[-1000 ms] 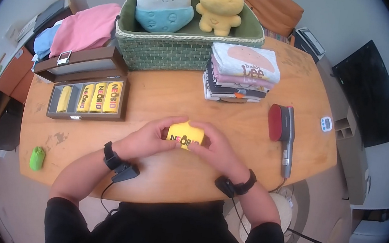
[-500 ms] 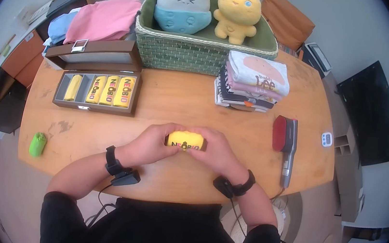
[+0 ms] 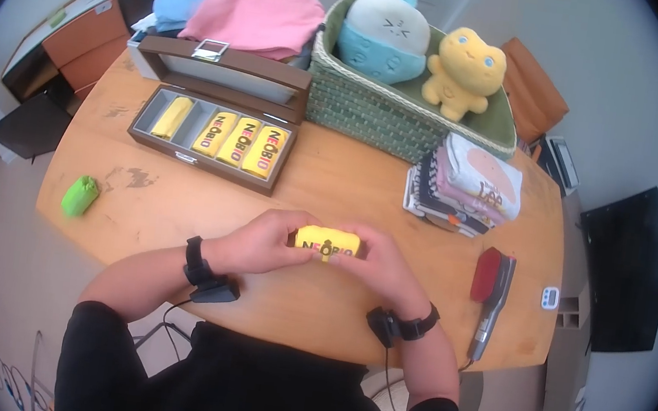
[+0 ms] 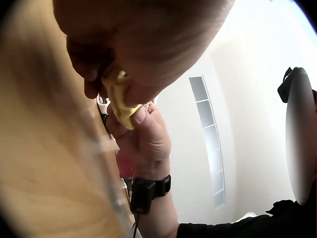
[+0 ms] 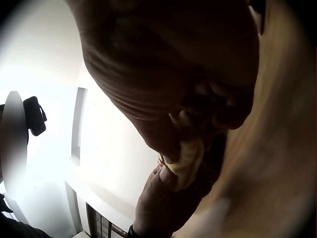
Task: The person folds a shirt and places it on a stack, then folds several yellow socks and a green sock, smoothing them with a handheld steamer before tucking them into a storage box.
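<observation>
Both hands hold a rolled yellow cloth bundle [image 3: 328, 239] printed NEOBIO, over the near middle of the table. My left hand [image 3: 263, 243] grips its left end and my right hand [image 3: 383, 271] its right end, thumbs on the near side. A short yellow piece sticks out below the lettering between the thumbs. In the left wrist view the bundle [image 4: 119, 99] lies between the fingers of both hands. The right wrist view shows it as a yellow fold [image 5: 187, 161], mostly hidden by the dark hand.
A brown lidded box [image 3: 218, 175] stands open with several yellow rolls [image 3: 264, 151]. A green roll [image 3: 81, 196] lies far left. Behind are pink cloth [image 3: 253, 20] and a woven basket [image 3: 380, 121] with two plush toys. Folded shirts [image 3: 479, 183] and a red-faced brush-shaped device [image 3: 491, 287] are right.
The head view has turned left, so the box and basket appear further right. Both hands keep hold of the yellow bundle, which shows flatter than a second ago.
</observation>
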Tool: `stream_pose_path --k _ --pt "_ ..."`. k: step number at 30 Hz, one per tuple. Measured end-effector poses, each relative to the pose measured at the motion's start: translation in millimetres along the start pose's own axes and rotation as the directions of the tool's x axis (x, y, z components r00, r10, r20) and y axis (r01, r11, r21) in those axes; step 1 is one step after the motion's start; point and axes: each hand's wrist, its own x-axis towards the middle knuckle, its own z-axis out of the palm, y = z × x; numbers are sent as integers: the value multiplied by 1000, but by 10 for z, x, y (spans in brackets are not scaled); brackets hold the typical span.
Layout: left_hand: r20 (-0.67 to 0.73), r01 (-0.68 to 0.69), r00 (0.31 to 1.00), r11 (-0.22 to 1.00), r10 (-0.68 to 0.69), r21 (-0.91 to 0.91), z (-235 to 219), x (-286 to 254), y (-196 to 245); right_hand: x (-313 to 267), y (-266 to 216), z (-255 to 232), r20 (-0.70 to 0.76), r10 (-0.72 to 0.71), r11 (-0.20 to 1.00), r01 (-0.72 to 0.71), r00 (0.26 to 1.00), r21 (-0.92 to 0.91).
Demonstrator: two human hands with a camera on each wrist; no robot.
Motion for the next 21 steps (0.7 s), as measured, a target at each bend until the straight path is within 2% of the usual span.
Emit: stream_pose_path --k 1,2,3,5,6,7,8,10,11,12,14,15,16,17,18,19,20,21 --pt "40 49 998 995 -46 -91 -42 -24 -9 13 -23 31 22 83 995 -84 996 54" --pt "84 100 993 979 -86 -180 -82 -52 -17 34 -26 73 42 79 996 -81 996 44" --pt "63 97 994 978 -86 -183 -103 -74 -1 54 -22 127 16 76 993 -77 997 93" --pt "8 97 994 836 -110 -539 -101 -99 65 121 6 258 10 69 989 -70 998 132" --pt "-13 86 994 836 -110 -542 -89 -100 71 175 44 352 -51 49 975 -36 998 219" --pt "-62 51 991 772 -116 -633 -67 -101 71 230 67 450 -115 36 953 1 993 304" --pt "-107 11 986 700 -125 -714 -54 -115 58 287 73 557 -103 32 954 0 994 298" --pt "-187 -49 974 688 -127 -724 -10 -139 -64 407 66 743 -153 23 855 60 988 515" --pt "-251 -98 959 675 -132 -731 -12 -142 -104 459 48 785 -142 18 858 58 990 511" --pt "-261 -107 956 675 -132 -730 -60 -162 -115 503 34 824 -112 21 879 35 993 475" --pt "-301 -99 946 774 -121 -625 -222 -251 -135 578 -23 881 -71 23 900 10 997 436" --pt "-309 -104 943 775 -123 -624 -305 -300 -131 619 -84 910 -65 -19 939 41 998 342" --pt "-322 -84 939 828 -121 -555 -394 -347 -115 675 -131 930 -56 -63 967 75 996 245" --pt "-334 -63 935 874 -117 -482 -476 -386 -106 755 -145 886 -50 -66 967 76 997 242" --pt "-342 -69 933 873 -116 -482 -552 -420 -113 853 -153 782 -69 -182 982 184 981 37" --pt "-318 -38 942 903 -111 -427 -627 -455 -122 951 -201 706 -61 -298 944 284 953 -169" --pt "-295 -8 949 929 -109 -370 -689 -484 -119 1037 -280 667 -50 -301 942 288 952 -170" --pt "-306 -12 946 929 -110 -370 -742 -510 -100 1112 -410 651 42 -291 944 294 956 -147"
